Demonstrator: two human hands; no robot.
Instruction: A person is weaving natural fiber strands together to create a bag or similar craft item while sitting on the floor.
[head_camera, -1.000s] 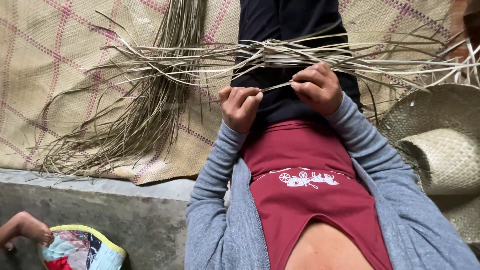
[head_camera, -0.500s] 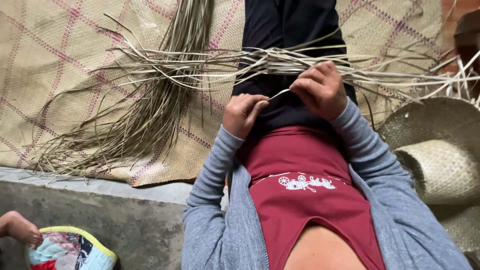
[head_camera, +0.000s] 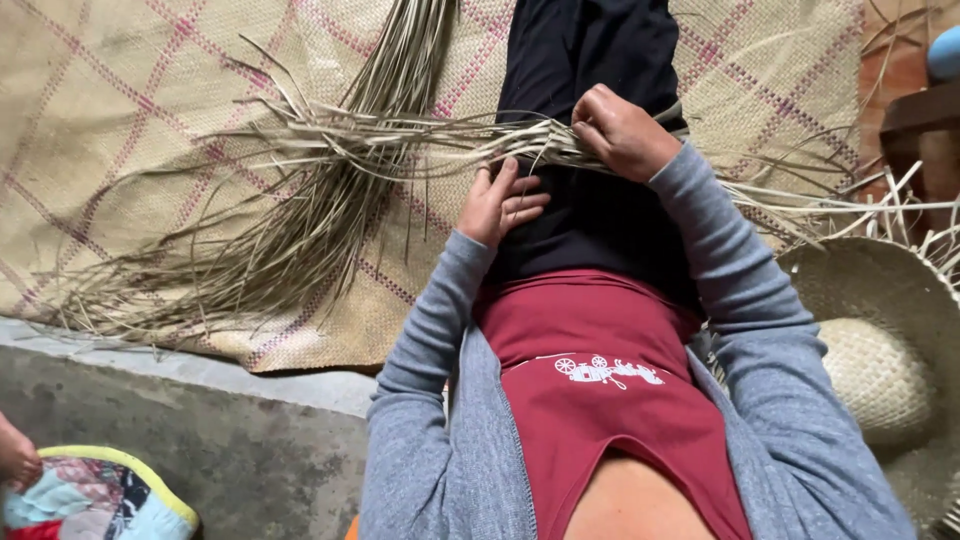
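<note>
A flat band of pale dry straw strips (head_camera: 430, 140) lies across my lap, its loose ends fanning out to both sides. My right hand (head_camera: 622, 132) is closed around the band over my black trousers (head_camera: 600, 230). My left hand (head_camera: 498, 205) rests just below the strips with its fingers spread, touching the trousers and holding nothing. Grey sleeves cover both my arms, and a dark red top (head_camera: 600, 380) fills the lower middle.
A woven mat (head_camera: 150, 120) with pink crossing lines lies under a loose sheaf of long dry strips (head_camera: 300, 250). A straw hat (head_camera: 880, 350) sits at the right. A grey concrete floor (head_camera: 200, 440), a patchwork cushion (head_camera: 90, 500) and another person's hand (head_camera: 15, 455) are at lower left.
My left hand has let go of the strips and dropped onto my lap with fingers apart. My right hand has shifted farther from me, still closed on the band.
</note>
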